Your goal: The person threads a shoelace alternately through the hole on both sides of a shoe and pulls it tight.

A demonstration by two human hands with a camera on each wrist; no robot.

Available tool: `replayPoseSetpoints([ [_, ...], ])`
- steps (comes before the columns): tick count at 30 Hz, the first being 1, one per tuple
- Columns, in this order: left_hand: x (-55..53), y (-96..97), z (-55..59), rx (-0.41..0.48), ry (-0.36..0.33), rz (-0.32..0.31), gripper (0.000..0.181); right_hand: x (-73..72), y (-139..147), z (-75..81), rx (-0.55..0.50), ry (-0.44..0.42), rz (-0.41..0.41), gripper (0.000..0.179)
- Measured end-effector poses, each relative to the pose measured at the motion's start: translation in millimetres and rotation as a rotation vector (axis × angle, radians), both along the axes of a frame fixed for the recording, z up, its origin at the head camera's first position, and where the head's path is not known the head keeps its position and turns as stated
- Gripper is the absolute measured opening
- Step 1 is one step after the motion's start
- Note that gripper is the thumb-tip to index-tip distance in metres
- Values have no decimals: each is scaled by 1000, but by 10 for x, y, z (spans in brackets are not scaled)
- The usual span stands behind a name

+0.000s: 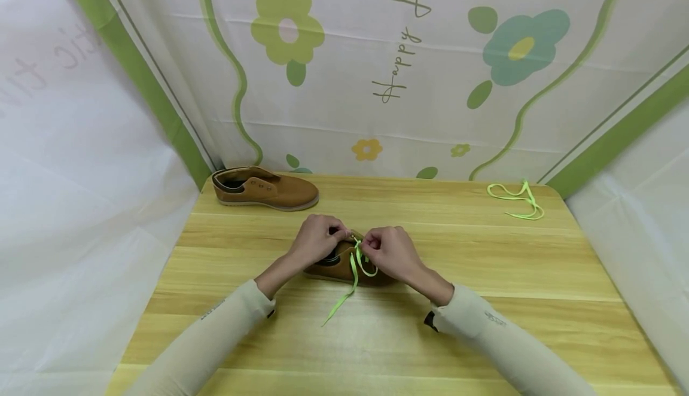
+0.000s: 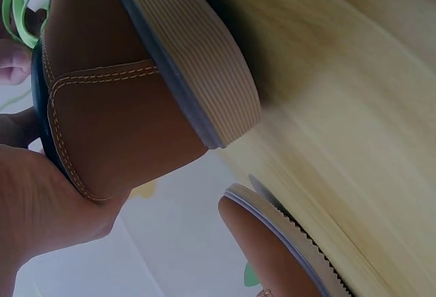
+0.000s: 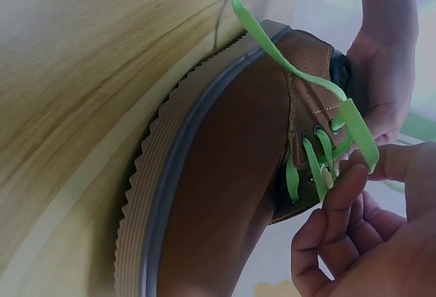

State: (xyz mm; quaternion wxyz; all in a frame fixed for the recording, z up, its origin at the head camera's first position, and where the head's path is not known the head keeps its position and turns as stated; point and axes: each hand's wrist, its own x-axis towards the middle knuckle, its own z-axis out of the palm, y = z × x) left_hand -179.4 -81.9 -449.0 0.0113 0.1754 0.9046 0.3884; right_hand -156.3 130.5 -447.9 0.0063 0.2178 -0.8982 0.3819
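A brown leather shoe (image 1: 331, 270) with a dark collar lies in front of me, toe to the right. Its bright green shoelace (image 3: 315, 167) runs through several eyelets, and a loose end trails over the near side onto the table. My right hand (image 1: 395, 253) pinches the shoelace between thumb and index finger above the eyelets. My left hand (image 1: 316, 240) reaches over the collar and grips the far flap by the eyelets; its fingertips are partly hidden. In the left wrist view the shoe's heel (image 2: 122, 127) is close by, the left hand beside the opening.
A second brown shoe (image 1: 285, 191), without a lace, stands at the table's back left. Another green shoelace (image 1: 524, 201) lies loosely at the back right. Behind the wooden table (image 1: 484, 252) hangs a printed flower curtain (image 1: 344, 85), with white curtains at both sides.
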Motion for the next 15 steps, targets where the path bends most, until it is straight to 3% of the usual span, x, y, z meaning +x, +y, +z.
replayPoseSetpoints([
  [15, 2, -17, -8, -4, 18, -20, 14, 0, -97, -12, 49, -30, -71, 14],
])
